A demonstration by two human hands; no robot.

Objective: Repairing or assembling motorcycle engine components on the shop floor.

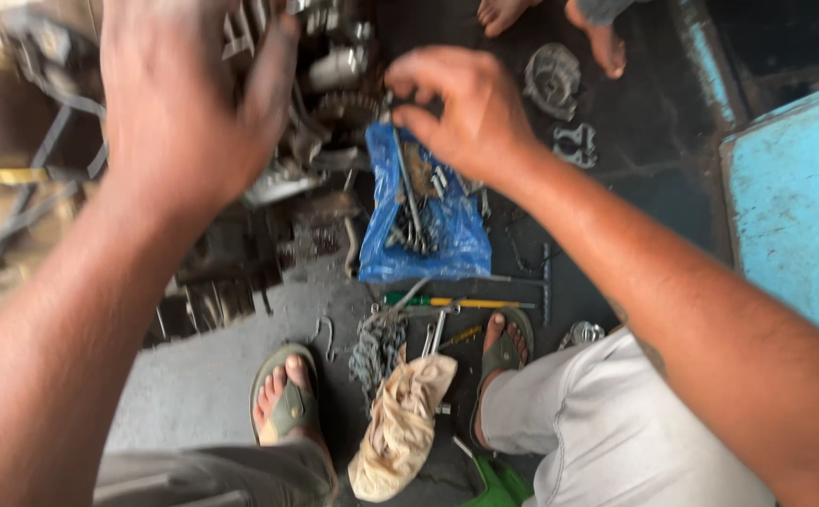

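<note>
My left hand (179,99) is raised in front of a greasy engine block (320,103), blurred, fingers apart, holding nothing I can see. My right hand (461,108) is pinched shut on the top of a long thin metal tool (408,188), which hangs down over a blue plastic sheet (456,239). Small metal parts and bolts lie on that sheet below the tool.
On the oily floor lie a chain (377,347), a beige rag (400,427), screwdrivers (456,302) and metal covers (552,80). My sandalled feet (287,399) flank the rag. Another person's bare feet (597,33) stand at the top. A blue metal surface (799,207) is at the right.
</note>
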